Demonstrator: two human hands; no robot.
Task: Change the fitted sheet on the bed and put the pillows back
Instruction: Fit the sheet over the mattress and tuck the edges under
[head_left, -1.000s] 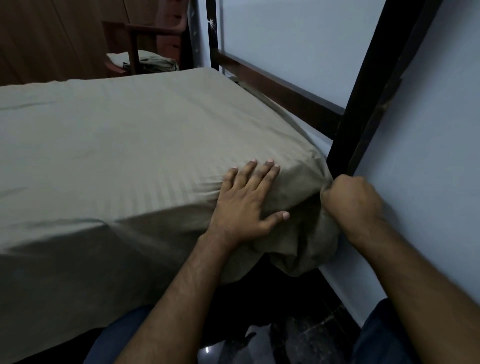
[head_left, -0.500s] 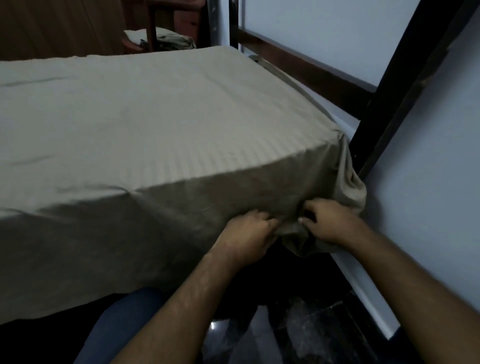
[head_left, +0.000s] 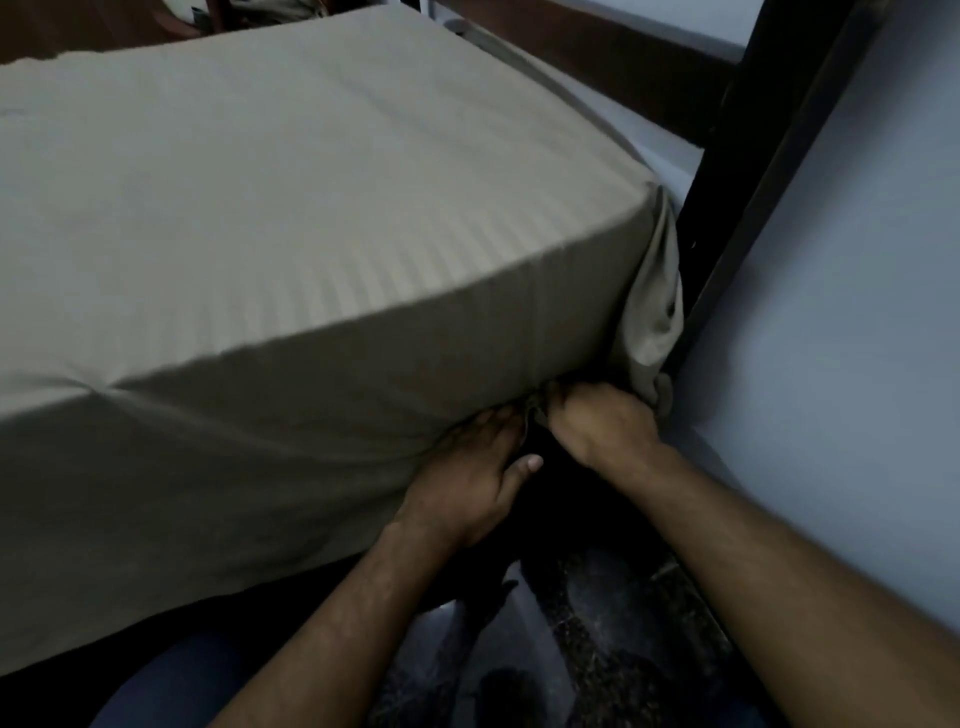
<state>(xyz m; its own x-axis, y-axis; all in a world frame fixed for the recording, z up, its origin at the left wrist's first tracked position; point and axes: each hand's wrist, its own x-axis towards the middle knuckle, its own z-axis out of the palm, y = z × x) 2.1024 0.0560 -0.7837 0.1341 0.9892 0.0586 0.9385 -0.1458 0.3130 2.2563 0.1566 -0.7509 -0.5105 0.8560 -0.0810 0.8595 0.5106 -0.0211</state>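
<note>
- Olive-beige fitted sheet with a faint woven stripe (head_left: 311, 208): stretched flat over the top of the mattress and down its near side; at the near right corner the spare cloth hangs in a loose gathered fold.
- Left hand (head_left: 467, 478): palm against the lower side of the sheet just under the mattress edge; its fingers (head_left: 493, 423) reach up beneath the hem, where their tips are hidden, so whether they are straight or hooked cannot be told; the thumb lies free, pointing right.
- Right hand (head_left: 602, 423): just right of the left hand's fingers, knuckles uppermost, its fingers curled tightly round a bunch of sheet hem at the underside of the corner.
- Gathered fold of sheet (head_left: 652, 312): directly above and right of the right hand's fingers, touching the post.
- Dark wooden bed post (head_left: 753, 171): upright, right of both hands, beside the corner.
- Pale blue-grey wall (head_left: 857, 312): right of the post.
- Dark speckled glossy floor (head_left: 597, 623): below the forearms.
</note>
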